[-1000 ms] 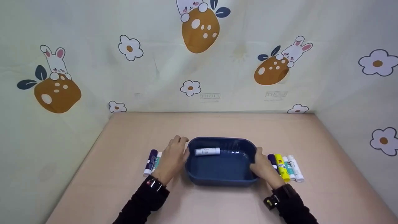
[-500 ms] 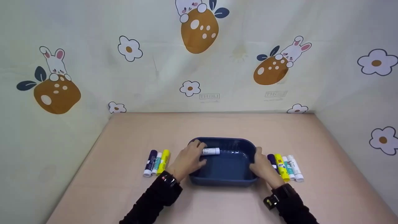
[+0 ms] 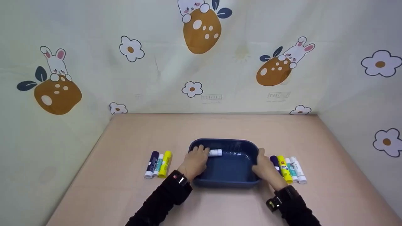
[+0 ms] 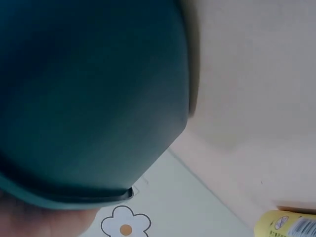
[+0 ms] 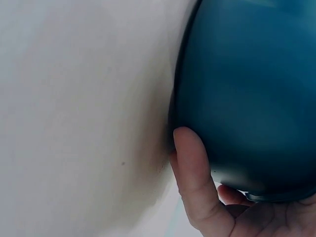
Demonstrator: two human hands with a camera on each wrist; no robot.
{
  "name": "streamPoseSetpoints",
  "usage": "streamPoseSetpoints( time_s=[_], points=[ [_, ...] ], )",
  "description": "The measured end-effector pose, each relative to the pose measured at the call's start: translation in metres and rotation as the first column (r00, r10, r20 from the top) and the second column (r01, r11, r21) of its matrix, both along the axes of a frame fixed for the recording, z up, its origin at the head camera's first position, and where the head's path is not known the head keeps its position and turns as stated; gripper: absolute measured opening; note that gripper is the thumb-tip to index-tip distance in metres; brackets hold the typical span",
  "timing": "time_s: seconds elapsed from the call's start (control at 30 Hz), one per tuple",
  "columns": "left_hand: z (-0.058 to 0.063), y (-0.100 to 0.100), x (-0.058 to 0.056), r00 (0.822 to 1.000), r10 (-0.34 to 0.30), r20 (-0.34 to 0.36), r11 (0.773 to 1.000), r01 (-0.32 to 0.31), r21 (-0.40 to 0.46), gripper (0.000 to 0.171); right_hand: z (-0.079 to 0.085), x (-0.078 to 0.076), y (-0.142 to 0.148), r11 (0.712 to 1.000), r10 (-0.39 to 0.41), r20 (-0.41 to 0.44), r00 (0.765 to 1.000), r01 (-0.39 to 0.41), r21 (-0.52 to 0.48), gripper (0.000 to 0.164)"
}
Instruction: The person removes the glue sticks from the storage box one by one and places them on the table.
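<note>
A dark blue rectangular basin sits mid-table. Inside it, along the back left, lies a white glue stick. My left hand reaches over the basin's left rim and pinches the stick's left end, which the fingers cover; the thumb's contact is hidden. In the left wrist view the outer wall of the basin fills much of the picture, with part of the hand at its rim. My right hand grips the right end of the basin. The right wrist view has a finger against the outer wall.
Left of the basin lie a dark purple glue stick, a white-and-teal one and a yellow one. Several more, including a yellow glue stick and a white one, lie to the right. Patterned cloth walls surround the table.
My left hand has moved right, from outside the basin's left end to inside it, and its thumb has drawn in at the white glue stick. My right hand has stayed on the basin.
</note>
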State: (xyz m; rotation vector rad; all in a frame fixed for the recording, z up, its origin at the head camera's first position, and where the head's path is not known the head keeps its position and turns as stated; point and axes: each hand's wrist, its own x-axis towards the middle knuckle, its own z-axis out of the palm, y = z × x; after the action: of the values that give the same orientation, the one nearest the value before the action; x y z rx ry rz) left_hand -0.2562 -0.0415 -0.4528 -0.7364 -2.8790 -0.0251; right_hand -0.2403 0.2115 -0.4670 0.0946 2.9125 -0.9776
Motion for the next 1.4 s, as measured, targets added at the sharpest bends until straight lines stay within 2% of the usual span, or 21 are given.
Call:
streamPoseSetpoints(
  time_s=[0.1, 0.2, 0.3, 0.43, 0.5, 0.57, 0.83, 1.0, 1.07, 1.13, 1.17, 1.27, 1.37, 1.4],
  points=[
    [-0.004, 0.002, 0.000, 0.997, 0.002, -0.081, 0.999, -0.005, -0.040, 0.024, 0.000, 0.000, 0.000, 1.000, -0.002, 0.007, 1.000, 0.002, -0.004, 0.060],
    [-0.007, 0.002, -0.001, 0.986, 0.000, -0.167, 0.998, -0.010, -0.063, 0.018, 0.000, 0.000, 0.000, 1.000, -0.002, 0.010, 1.000, 0.003, -0.007, 0.060],
    [-0.008, 0.002, 0.000, 0.962, -0.002, -0.274, 0.998, -0.013, -0.055, 0.012, 0.000, 0.000, 0.000, 1.000, -0.003, 0.008, 1.000, 0.003, -0.012, 0.060],
    [-0.011, 0.003, 0.000, 0.918, -0.002, -0.397, 1.000, -0.010, -0.029, 0.003, 0.000, 0.000, -0.001, 1.000, -0.004, 0.005, 1.000, 0.004, -0.002, 0.061],
    [-0.011, 0.003, 0.002, 0.904, -0.001, -0.427, 1.000, -0.009, -0.022, 0.002, 0.001, 0.000, -0.001, 1.000, -0.006, 0.017, 1.000, 0.006, 0.008, 0.062],
    [-0.011, 0.003, 0.003, 0.900, 0.003, -0.436, 1.000, -0.010, -0.016, 0.005, 0.001, 0.000, -0.002, 1.000, -0.008, 0.024, 1.000, 0.007, 0.017, 0.063],
    [-0.007, 0.002, 0.006, 0.926, -0.006, -0.378, 1.000, 0.006, -0.003, 0.008, 0.000, 0.001, -0.001, 1.000, 0.003, -0.007, 1.000, -0.003, -0.008, 0.060],
    [-0.007, 0.001, 0.002, 0.972, -0.004, -0.235, 0.999, 0.012, 0.033, 0.018, 0.001, 0.001, -0.001, 1.000, 0.004, -0.004, 1.000, -0.004, -0.012, 0.060],
    [-0.007, 0.000, 0.001, 0.984, -0.009, -0.177, 0.997, 0.022, 0.075, 0.020, 0.001, 0.001, -0.001, 1.000, 0.001, 0.001, 1.000, -0.001, -0.011, 0.061],
    [-0.005, -0.001, 0.000, 0.990, -0.020, -0.140, 0.991, 0.039, 0.131, 0.020, 0.001, 0.001, -0.001, 1.000, -0.002, 0.006, 1.000, 0.002, -0.010, 0.061],
    [-0.012, -0.003, -0.005, 0.987, -0.041, -0.158, 0.985, 0.066, 0.157, 0.019, 0.001, 0.001, -0.001, 1.000, -0.002, 0.007, 1.000, 0.002, -0.008, 0.061],
    [-0.008, -0.005, -0.005, 0.990, -0.070, -0.122, 0.972, 0.095, 0.216, 0.018, 0.001, 0.001, -0.001, 1.000, -0.002, 0.006, 1.000, 0.002, -0.001, 0.061],
    [-0.004, -0.008, -0.006, 0.995, -0.084, -0.052, 0.956, 0.095, 0.278, 0.017, 0.001, 0.001, -0.001, 1.000, 0.000, 0.002, 1.000, 0.000, 0.006, 0.061],
    [0.006, -0.008, -0.001, 0.997, -0.074, -0.002, 0.952, 0.072, 0.299, 0.016, 0.001, 0.001, -0.001, 1.000, -0.001, 0.005, 1.000, 0.001, 0.008, 0.062]
  ],
)
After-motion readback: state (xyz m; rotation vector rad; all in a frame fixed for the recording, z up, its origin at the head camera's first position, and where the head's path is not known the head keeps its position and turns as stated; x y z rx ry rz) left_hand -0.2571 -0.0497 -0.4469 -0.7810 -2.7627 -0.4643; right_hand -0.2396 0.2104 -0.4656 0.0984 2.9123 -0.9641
